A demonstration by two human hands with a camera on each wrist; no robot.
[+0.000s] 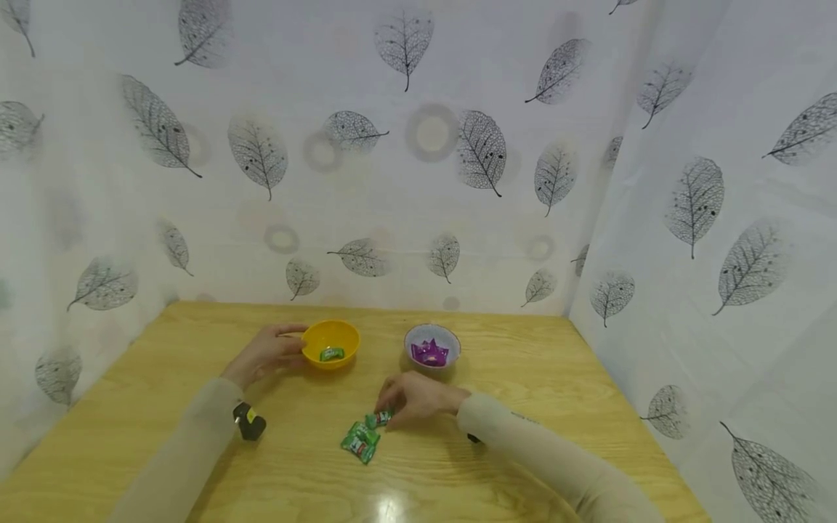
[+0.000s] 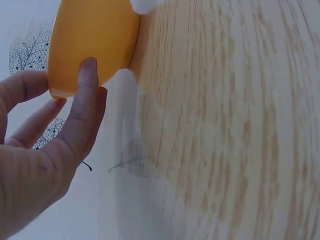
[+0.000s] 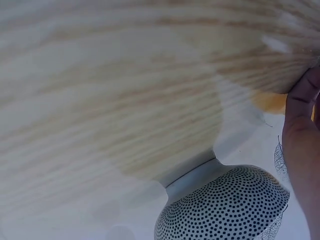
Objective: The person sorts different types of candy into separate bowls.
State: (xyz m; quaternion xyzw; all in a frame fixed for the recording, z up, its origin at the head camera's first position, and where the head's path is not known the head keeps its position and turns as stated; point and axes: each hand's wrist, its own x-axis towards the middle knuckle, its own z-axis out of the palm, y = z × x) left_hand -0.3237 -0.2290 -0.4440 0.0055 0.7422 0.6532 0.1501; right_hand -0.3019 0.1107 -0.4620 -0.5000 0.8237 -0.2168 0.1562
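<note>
My left hand [image 1: 264,354] holds the yellow bowl [image 1: 314,357] at its left side, with fingertips on the rim and outer wall. One green-wrapped candy [image 1: 332,354] lies inside that bowl. In the left wrist view the fingers [image 2: 80,115] reach up against the bowl's yellow wall [image 2: 100,35]. Nearer to me, my right hand [image 1: 418,398] pinches another green-wrapped candy [image 1: 378,419] at the edge of a small pile of green candies [image 1: 360,442]. The right wrist view shows only part of this hand [image 3: 302,145], its fingertips cut off at the frame's edge.
Just beyond my right hand stands a pale bowl [image 1: 413,337] with purple-wrapped candies [image 1: 430,353] inside; its dotted outer wall [image 3: 225,205] shows in the right wrist view. The wooden table [image 1: 523,378] meets a leaf-patterned curtain [image 1: 405,211] behind and at the sides.
</note>
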